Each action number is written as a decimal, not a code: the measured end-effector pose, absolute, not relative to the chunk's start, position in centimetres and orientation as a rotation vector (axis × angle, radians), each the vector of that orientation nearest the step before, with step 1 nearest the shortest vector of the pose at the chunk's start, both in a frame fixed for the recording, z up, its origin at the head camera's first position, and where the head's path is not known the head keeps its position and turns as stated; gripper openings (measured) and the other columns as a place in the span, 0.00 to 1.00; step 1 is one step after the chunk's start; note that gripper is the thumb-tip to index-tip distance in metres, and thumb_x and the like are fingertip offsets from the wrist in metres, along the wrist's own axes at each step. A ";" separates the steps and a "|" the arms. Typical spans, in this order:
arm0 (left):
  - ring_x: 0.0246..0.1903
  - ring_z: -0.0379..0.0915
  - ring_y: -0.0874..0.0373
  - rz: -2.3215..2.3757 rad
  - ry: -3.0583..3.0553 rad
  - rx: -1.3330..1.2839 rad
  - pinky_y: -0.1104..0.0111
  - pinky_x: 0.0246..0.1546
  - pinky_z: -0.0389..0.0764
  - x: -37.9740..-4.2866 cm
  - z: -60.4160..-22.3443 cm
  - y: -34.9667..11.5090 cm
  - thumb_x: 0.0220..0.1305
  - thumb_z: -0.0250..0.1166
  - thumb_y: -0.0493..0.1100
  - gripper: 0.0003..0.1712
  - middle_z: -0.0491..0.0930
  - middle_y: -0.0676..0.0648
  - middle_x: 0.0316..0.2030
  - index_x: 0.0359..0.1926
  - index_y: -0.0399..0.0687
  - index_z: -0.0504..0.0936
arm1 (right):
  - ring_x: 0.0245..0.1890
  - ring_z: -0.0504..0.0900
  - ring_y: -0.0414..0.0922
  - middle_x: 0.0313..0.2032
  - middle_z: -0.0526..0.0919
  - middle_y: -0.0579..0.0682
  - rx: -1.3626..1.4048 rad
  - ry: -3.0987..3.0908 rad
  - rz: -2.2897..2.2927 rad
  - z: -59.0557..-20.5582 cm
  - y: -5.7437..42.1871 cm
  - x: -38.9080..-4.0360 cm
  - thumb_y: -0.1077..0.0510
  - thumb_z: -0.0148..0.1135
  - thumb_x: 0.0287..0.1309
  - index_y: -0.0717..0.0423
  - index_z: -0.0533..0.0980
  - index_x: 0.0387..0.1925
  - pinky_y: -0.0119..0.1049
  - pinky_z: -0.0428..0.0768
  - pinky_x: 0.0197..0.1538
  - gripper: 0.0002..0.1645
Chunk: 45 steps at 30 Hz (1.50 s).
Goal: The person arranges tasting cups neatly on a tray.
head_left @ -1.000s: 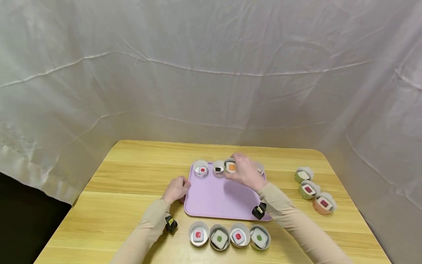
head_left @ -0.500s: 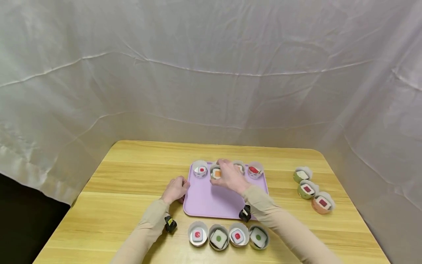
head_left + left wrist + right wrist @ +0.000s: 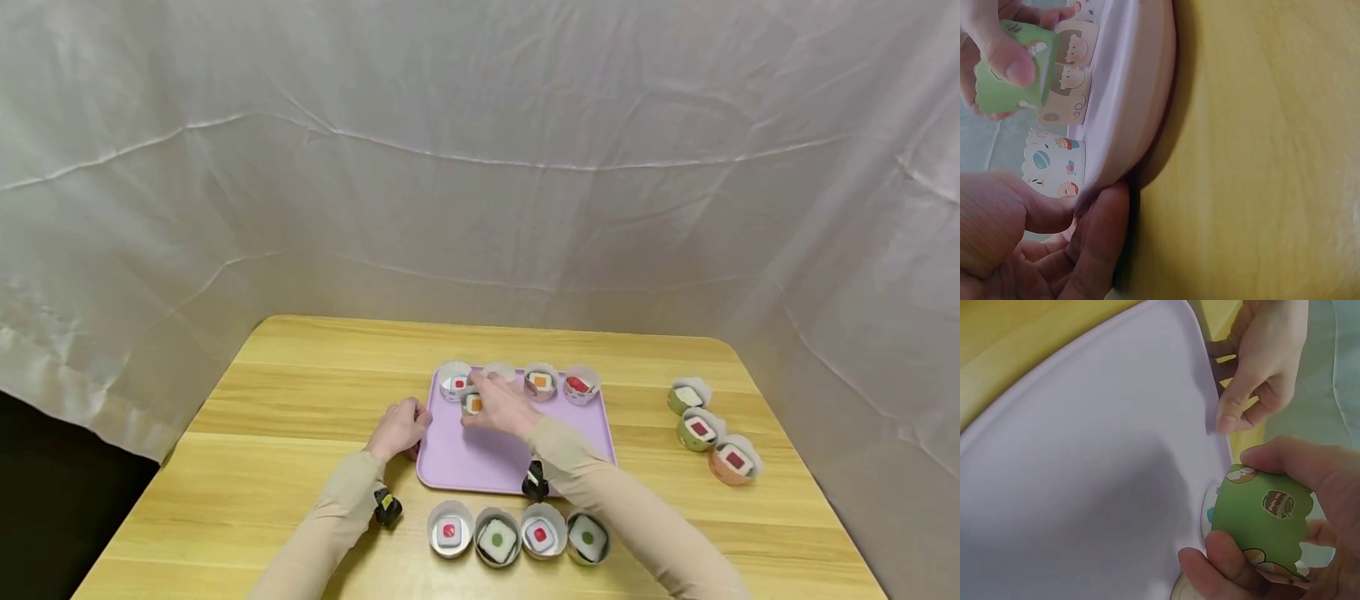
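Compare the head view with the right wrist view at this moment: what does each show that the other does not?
Only the head view shows the four cups in front of the tray, the three cups off to its right, and the orange-centred piece inside the held cup.

Only the right wrist view shows the jar-like print on that cup's green side.

Both show the right hand gripping the cup, the left hand at the tray's edge, and the wooden table.

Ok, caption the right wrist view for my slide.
Right grip holds a green cup; left grip pinches the tray at its edge.
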<state>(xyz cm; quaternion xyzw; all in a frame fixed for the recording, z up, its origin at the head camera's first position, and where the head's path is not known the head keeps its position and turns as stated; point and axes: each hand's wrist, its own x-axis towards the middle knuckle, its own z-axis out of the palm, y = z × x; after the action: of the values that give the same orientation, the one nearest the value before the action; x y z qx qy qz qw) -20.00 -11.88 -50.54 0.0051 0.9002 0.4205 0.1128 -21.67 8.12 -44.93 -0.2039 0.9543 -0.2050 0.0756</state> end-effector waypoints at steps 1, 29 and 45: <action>0.11 0.74 0.59 1.231 2.645 0.018 0.68 0.13 0.80 -20.0 -50.5 -11.9 0.74 0.55 0.40 0.10 0.78 0.44 0.20 0.36 0.37 0.76 | 0.53 0.81 0.57 0.54 0.80 0.62 -0.603 2.856 -0.618 -45.0 8.0 -21.7 0.49 0.77 0.47 0.57 0.71 0.63 0.57 0.81 0.57 0.42; 0.12 0.75 0.60 1.222 2.659 0.027 0.69 0.14 0.81 -19.8 -50.2 -11.9 0.73 0.54 0.39 0.10 0.79 0.43 0.22 0.38 0.37 0.76 | 0.64 0.75 0.58 0.62 0.78 0.61 -0.644 2.722 -0.644 -45.3 7.7 -21.9 0.53 0.78 0.48 0.59 0.71 0.64 0.55 0.73 0.70 0.43; 0.13 0.76 0.59 1.216 2.645 0.017 0.68 0.15 0.81 -19.8 -50.3 -11.9 0.74 0.55 0.40 0.10 0.79 0.43 0.25 0.38 0.37 0.76 | 0.56 0.80 0.55 0.56 0.84 0.56 -0.587 2.748 -0.744 -45.8 7.2 -22.3 0.52 0.79 0.45 0.57 0.78 0.58 0.51 0.78 0.62 0.37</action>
<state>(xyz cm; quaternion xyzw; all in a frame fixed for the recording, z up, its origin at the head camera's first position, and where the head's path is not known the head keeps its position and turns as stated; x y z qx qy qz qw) -19.84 -11.92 -50.28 0.0057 0.9025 0.4151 0.1150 -22.27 7.21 -45.83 -0.2007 0.9389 -0.2540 0.1172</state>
